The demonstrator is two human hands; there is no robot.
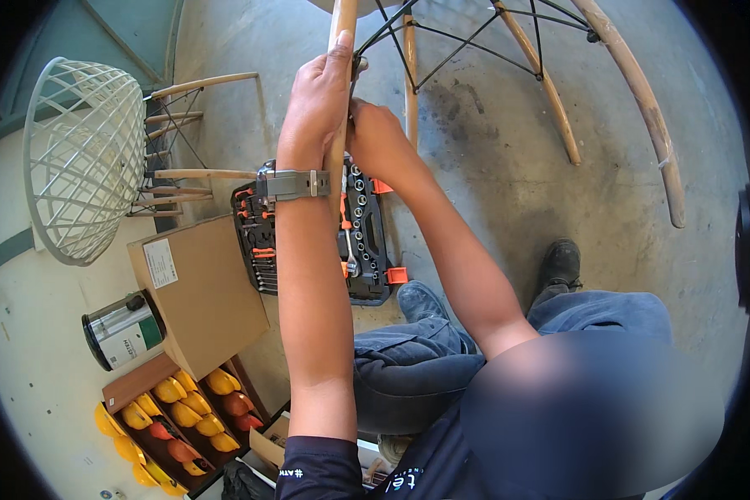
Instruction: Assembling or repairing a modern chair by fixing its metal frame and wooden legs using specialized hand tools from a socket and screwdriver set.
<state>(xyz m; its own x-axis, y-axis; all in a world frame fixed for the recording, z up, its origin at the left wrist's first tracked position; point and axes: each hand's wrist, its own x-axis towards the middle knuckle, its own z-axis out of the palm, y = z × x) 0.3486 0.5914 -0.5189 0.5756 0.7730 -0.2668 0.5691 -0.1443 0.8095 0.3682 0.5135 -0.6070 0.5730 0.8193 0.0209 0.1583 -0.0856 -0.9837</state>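
Floor: stained grey concrete.
Floor edge, by wall: cardboard box, helmet shelf.
Left hand: I grip a wooden leg.
Right hand: curled; contents I cannot tell.

My left forearm runs straight toward twelve o'clock; my left hand grips near eleven, thumb pointing to twelve. My right forearm slants toward eleven, my right hand curled just beside the left, at twelve.

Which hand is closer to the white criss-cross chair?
Left: the left hand grips a wooden leg, right of the white criss-cross chair; the right hand is farther right.
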